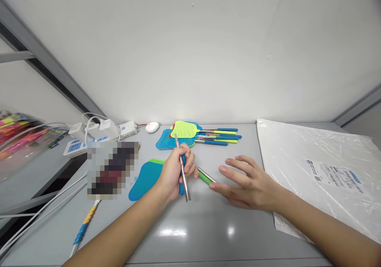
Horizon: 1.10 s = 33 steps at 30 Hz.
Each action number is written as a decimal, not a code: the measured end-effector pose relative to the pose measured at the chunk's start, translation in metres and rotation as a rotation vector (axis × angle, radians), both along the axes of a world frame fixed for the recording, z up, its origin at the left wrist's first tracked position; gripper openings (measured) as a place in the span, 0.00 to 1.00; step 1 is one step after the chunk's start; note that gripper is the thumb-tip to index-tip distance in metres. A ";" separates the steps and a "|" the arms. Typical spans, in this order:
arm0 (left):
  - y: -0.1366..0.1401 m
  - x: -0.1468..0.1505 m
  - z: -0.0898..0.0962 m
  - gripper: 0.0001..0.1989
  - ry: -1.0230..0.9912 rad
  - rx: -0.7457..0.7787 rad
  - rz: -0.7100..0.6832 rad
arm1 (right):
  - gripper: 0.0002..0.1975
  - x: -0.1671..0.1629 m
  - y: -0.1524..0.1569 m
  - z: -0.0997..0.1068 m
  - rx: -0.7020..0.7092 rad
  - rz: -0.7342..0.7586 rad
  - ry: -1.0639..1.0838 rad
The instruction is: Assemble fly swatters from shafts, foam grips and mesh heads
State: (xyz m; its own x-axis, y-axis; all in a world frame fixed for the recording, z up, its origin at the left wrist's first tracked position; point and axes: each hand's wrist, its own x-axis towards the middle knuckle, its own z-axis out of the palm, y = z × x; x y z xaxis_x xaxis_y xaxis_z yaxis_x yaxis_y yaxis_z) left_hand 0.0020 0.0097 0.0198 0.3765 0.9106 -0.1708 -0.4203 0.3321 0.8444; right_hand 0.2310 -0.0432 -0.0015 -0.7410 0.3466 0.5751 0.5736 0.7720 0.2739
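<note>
My left hand (177,171) is closed around a silver metal rod (185,185), which slants with its lower end toward me. Bits of a blue piece (181,189) show beside the rod at the same fingers; its full shape is hidden. Behind my left wrist lies a blue fly swatter head (144,183), over a green mesh head (156,161) that is mostly covered. To the right, my right hand (245,183) is held open with spread fingers. Its thumb is at the end of a green handle (204,177) beside a metal rod; whether they touch I cannot tell.
Several fly swatters (184,130) lie stacked by the wall, handles pointing right. A white plastic mailing bag (285,163) covers the right side. On the left are a pixelated phone-like item (114,171) with a cable, a power strip (74,147) and a white round device (152,127).
</note>
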 end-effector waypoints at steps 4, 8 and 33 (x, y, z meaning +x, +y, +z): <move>-0.012 0.004 0.000 0.10 0.225 -0.016 -0.327 | 0.27 0.000 0.001 -0.003 -0.054 0.016 0.018; -0.024 0.005 0.003 0.13 0.478 0.066 -0.548 | 0.20 -0.001 0.002 -0.004 -0.130 0.064 0.100; -0.009 0.009 -0.007 0.22 -0.155 -0.185 -0.207 | 0.11 -0.001 0.008 -0.002 -0.529 -0.081 0.367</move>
